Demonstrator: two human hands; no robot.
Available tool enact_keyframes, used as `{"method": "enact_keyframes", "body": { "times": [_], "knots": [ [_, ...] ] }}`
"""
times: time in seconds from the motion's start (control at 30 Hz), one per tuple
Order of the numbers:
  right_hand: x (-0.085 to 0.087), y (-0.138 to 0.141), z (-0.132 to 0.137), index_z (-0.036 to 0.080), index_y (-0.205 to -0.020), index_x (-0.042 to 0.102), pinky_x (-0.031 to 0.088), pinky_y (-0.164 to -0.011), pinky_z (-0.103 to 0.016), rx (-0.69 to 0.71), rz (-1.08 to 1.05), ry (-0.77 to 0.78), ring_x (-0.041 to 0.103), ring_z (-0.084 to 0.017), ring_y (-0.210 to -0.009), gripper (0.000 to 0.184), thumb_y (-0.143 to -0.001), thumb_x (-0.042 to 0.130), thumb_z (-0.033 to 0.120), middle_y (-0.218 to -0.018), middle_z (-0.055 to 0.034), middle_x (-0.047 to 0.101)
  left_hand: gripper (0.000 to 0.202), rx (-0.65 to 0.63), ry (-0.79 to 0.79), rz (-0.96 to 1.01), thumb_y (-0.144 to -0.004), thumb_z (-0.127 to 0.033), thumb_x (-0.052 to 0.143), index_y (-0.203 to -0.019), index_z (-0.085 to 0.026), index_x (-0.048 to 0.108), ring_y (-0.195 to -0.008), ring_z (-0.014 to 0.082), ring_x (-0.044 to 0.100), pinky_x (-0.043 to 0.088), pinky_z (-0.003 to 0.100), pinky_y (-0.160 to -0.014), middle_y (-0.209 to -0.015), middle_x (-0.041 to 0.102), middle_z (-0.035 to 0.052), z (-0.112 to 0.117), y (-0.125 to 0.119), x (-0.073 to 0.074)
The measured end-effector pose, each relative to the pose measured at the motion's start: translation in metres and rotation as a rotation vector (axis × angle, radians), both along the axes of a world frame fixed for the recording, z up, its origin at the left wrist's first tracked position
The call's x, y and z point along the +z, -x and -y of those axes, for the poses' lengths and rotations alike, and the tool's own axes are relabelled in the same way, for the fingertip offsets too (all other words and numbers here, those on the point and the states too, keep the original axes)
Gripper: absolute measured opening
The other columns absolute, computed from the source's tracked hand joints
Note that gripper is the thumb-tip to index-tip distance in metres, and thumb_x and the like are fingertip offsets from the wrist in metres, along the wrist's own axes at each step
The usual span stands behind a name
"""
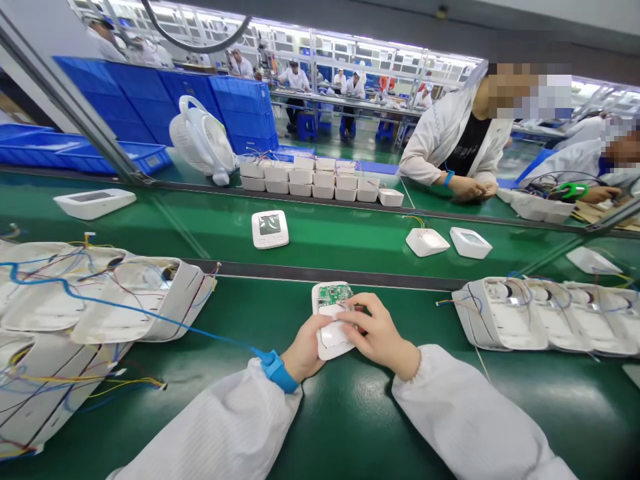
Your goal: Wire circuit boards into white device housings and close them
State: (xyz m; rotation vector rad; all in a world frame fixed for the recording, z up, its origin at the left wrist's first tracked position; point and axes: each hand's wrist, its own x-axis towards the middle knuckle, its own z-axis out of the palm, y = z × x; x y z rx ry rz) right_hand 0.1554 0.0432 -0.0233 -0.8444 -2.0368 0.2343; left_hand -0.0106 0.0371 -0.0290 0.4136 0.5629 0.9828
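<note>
1. My left hand [306,348] clamps the white housing [336,338] by its left edge, thumb on top.
2. My right hand's [384,335] spread fingers cover its right side; whether they grip, I cannot tell.

My bench: a smooth, glossy green worktop [360,427]; to my left, open white plastic housings trailing coloured wires [113,320], crowded together; to my right, a row of wired white plastic trays [477,320], side by side
Middle strip: a flat green band [340,243]; on it, three white screen-fronted plastic panels [271,241], well apart, and small white wired shells [425,245]
Far bench: a green surface [437,199]; it carries a white plastic fan [200,140] near stacked white plastic boxes [323,192]
</note>
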Motion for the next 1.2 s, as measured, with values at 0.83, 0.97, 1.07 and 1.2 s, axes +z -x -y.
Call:
{"method": "enact_keyframes", "body": {
  "times": [0.83,0.97,1.07,1.2],
  "knots": [
    [-0.005,-0.087,-0.072,0.017,-0.083,0.058,0.043,-0.068,-0.023,-0.622,-0.413,0.478,0.058,-0.013,-0.07,0.03,-0.093,0.04,0.039,-0.073,-0.0006,0.063,0.055,0.304,-0.054,-0.22,-0.079,-0.035,0.059,-0.128,-0.013,0.059,-0.111,0.0398,0.064,0.031,0.067,-0.111,-0.12,0.069,0.0168,-0.014,0.004,0.036],
    [-0.008,-0.074,-0.011,0.018,-0.059,0.05,0.033,-0.056,-0.021,-0.37,-0.268,0.498,0.044,-0.01,-0.056,0.029,-0.084,0.055,0.032,-0.055,0.0057,0.047,0.053,0.391,-0.112,-0.214,-0.077,-0.035,0.06,-0.126,-0.014,0.062,-0.122,0.0391,0.057,0.026,0.059,-0.117,-0.127,0.066,0.014,-0.009,0.009,0.037],
    [-0.009,-0.069,0.022,0.018,-0.053,0.049,0.029,-0.055,-0.021,-0.203,-0.154,0.524,0.04,-0.008,-0.052,0.031,-0.077,0.065,0.027,-0.049,0.0082,0.041,0.054,0.344,-0.138,-0.208,-0.076,-0.035,0.061,-0.127,-0.017,0.062,-0.129,0.0389,0.052,0.031,0.055,-0.117,-0.131,0.065,0.0116,0.009,0.003,0.039],
    [0.003,-0.074,0.048,0.018,-0.077,0.061,0.032,-0.056,-0.02,-0.175,-0.085,0.509,0.045,-0.009,-0.053,0.015,-0.082,0.068,0.031,-0.055,0.0086,0.047,0.065,0.201,-0.139,-0.228,-0.067,-0.032,0.072,-0.129,-0.019,0.061,-0.13,0.0424,0.049,0.04,0.055,-0.112,-0.13,0.066,0.0107,0.044,-0.011,0.032]
  ]
}}
